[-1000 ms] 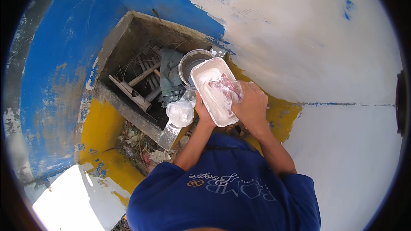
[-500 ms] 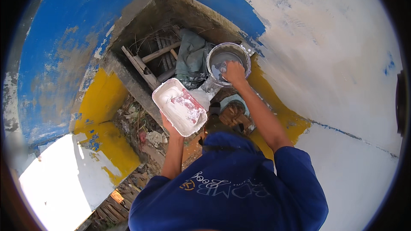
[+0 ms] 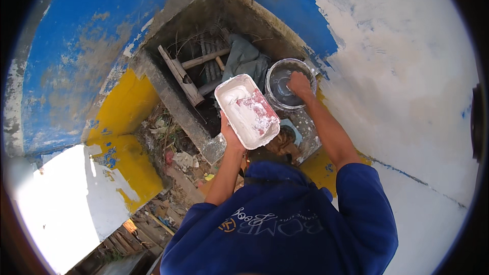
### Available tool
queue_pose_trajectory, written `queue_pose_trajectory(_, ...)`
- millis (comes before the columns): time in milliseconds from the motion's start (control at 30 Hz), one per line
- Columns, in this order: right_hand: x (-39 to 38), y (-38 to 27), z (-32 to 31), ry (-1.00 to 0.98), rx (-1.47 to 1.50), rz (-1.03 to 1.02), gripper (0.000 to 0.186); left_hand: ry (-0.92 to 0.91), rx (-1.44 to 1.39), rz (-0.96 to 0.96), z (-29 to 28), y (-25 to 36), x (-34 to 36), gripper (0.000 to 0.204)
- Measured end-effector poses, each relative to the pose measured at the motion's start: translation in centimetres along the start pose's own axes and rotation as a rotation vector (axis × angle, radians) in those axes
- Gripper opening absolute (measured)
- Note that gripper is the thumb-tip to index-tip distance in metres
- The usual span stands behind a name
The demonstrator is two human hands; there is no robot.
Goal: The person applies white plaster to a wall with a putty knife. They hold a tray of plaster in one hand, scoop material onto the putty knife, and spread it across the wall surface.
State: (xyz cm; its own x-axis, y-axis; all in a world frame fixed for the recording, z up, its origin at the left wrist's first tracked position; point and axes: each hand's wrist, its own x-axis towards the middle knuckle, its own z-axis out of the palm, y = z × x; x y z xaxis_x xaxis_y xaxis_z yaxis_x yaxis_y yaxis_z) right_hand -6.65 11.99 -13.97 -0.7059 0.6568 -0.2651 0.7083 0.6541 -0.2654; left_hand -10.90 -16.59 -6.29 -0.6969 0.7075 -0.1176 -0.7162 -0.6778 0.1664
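Note:
My left hand [image 3: 230, 133] grips a rectangular plastic tub [image 3: 222, 94] from below and along its near-left side. Thick white paste [image 3: 249, 119] coats the inside of the tub, with reddish patches showing through. To the right of the tub stands a round bucket [image 3: 270, 99] with a pale, smeared rim and grey liquid inside. My right hand [image 3: 301, 84] is lowered into the bucket's mouth with its fingers curled closed. Whatever those fingers hold is hidden.
A concrete trough [image 3: 173, 99] with bamboo pieces [image 3: 179, 74] and a dark green sheet [image 3: 244, 56] fills the corner. Blue, yellow and white-coated walls [image 3: 397, 71] enclose it. Rubble and scraps [image 3: 181, 160] cover the ground at the left.
The whole view has shifted, moving the scene rightward. My left hand has brought the tub up and nearer to the bucket. My right hand stays inside the bucket.

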Motion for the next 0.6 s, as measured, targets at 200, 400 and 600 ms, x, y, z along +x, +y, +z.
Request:
queue_pose_trajectory(200, -2.7, 2.8, -6.2, 0.077, 0.389, 0.020, 0.028, 0.173, 0.091, -0.115, 0.5, -1.6, 2.7, 0.062)
queue_pose_trajectory(400, -6.4, 0.2, -15.2, 0.119, 0.404, -0.009, 0.032, 0.134, 0.084, -0.202, 1.6, -2.8, 4.7, 0.063)
queue_pose_trajectory(600, -10.0, -4.5, -22.1, 0.178, 0.489, -0.055, 0.034, 0.092, 0.039, -0.257, 3.0, -4.4, 5.7, 0.065)
